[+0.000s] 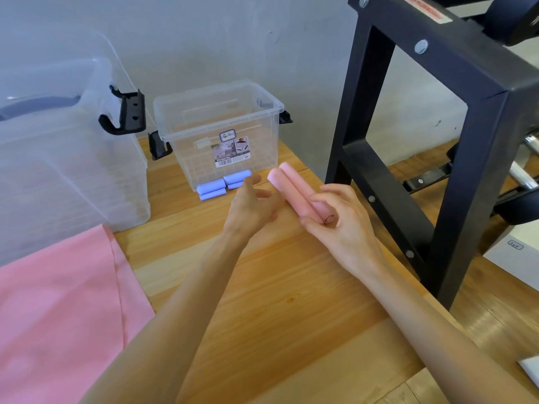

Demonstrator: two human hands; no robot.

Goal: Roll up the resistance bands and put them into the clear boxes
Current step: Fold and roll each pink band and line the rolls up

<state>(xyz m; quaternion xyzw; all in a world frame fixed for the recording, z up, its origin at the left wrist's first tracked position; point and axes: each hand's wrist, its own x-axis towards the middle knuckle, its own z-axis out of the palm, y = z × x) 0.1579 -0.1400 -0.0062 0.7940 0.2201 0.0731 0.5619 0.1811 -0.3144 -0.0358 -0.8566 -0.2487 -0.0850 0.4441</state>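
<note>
My right hand (341, 217) grips the near end of two pink rolled bands (288, 189) held side by side above the wooden floor. My left hand (252, 205) hovers just left of the rolls with fingers relaxed and spread, holding nothing. Behind them stands a small clear box (189, 112) without a lid, with several blue rolled bands (223, 183) lying in its bottom. An unrolled pink band (58, 310) lies flat at the lower left.
A large clear box (58, 170) with black latches stands at the left against the grey wall. A black metal rack frame (455, 141) rises at the right, close to my right arm. Wooden floor (277, 287) lies between.
</note>
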